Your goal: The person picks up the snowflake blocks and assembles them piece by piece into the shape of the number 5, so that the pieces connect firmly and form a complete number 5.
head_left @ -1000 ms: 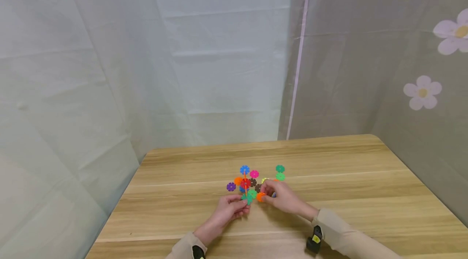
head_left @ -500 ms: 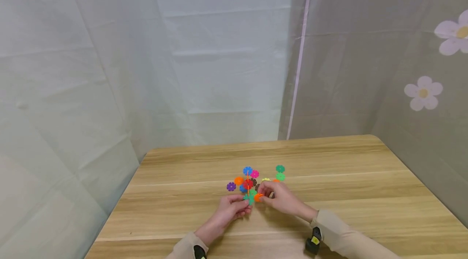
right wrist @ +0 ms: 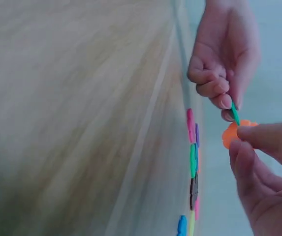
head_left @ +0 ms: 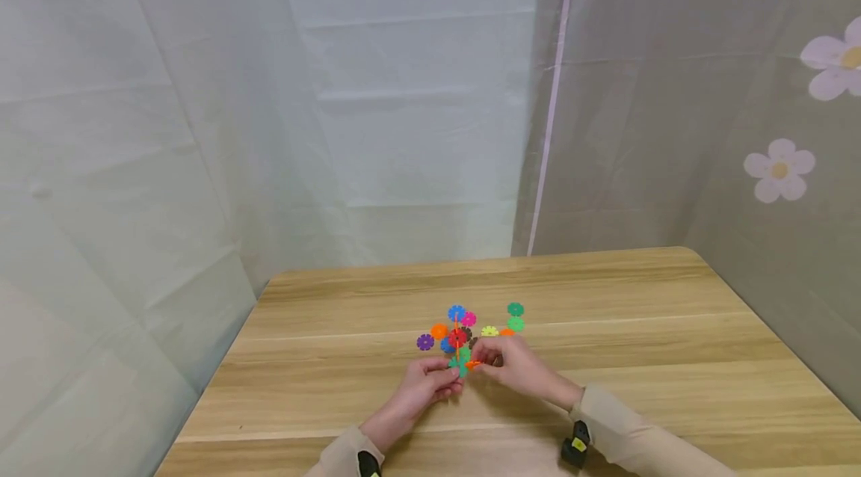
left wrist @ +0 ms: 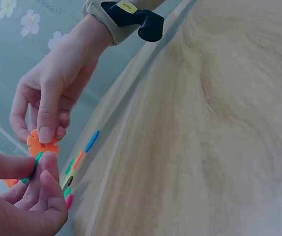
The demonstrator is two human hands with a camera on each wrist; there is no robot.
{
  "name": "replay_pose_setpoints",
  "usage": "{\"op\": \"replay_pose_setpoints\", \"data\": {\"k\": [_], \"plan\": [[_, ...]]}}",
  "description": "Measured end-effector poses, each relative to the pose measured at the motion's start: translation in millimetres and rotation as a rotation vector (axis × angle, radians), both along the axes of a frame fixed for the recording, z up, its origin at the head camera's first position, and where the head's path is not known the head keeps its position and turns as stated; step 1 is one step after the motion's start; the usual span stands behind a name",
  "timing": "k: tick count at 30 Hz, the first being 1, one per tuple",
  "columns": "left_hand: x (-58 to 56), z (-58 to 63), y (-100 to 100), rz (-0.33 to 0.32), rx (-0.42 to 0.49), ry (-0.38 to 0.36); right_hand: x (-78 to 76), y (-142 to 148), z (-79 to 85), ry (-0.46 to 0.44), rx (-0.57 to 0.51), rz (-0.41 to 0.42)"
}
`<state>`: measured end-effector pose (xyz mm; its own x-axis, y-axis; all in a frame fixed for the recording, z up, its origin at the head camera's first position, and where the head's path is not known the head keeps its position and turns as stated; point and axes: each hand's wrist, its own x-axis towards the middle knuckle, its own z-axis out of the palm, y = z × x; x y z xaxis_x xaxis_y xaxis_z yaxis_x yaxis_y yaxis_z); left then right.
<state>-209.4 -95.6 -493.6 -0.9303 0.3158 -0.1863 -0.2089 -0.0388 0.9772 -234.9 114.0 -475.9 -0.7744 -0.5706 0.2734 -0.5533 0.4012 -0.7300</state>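
My left hand (head_left: 422, 391) pinches a green slotted plastic disc (head_left: 460, 369) between thumb and fingers. In the head view that disc is the near end of a joined chain, with edge-on orange pieces, a red disc (head_left: 457, 339) and a blue disc (head_left: 457, 312) reaching away from me. Close on its right, my right hand (head_left: 521, 368) holds an orange slotted disc (left wrist: 41, 146) by thumb and fingertips. The orange disc's edge meets the green disc in both wrist views, and it appears edge-on from the head. Fingers cover part of each disc.
Loose slotted discs lie on the wooden table (head_left: 323, 357) beyond the hands: purple (head_left: 425, 342), orange (head_left: 439, 331), pink (head_left: 469, 318), yellow (head_left: 489, 331) and green (head_left: 516, 323) among them. A pale curtain (head_left: 403, 125) hangs behind the table's far edge.
The chain in my left hand has shifted slightly right. My right hand has brought the orange disc left to the green one and turned it from face-on to edge-on.
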Motion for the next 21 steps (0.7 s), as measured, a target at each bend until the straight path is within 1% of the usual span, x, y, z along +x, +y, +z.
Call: {"op": "replay_pose_setpoints", "data": {"k": [2,4,9,11,12,14,16,21], "plan": [[0.7,0.9,1,0.011,-0.006,0.008,0.6,0,0.1,0.032,-0.013,0.012],[1.6,2.6,2,0.023,-0.009,0.018,1.2,0,0.7,0.099,-0.018,0.024],[3.0,6.9,6,0.059,-0.003,0.035,2.5,-4,0.3,0.364,0.022,0.038],[3.2,7.2,8,0.070,-0.012,0.043,2.8,-6,-1.4,0.449,0.042,0.039],[3.3,7.1,8,0.075,-0.017,0.047,2.9,-7,-2.6,0.477,0.050,0.038],[3.2,6.6,10,0.081,-0.030,0.049,2.9,-8,-4.6,0.505,0.048,0.038],[2.8,5.9,11,0.081,-0.037,0.048,2.7,-9,-6.3,0.510,0.045,0.036],[1.7,5.3,11,0.082,-0.047,0.038,1.5,-8,-9.2,0.456,0.012,0.042]]}}
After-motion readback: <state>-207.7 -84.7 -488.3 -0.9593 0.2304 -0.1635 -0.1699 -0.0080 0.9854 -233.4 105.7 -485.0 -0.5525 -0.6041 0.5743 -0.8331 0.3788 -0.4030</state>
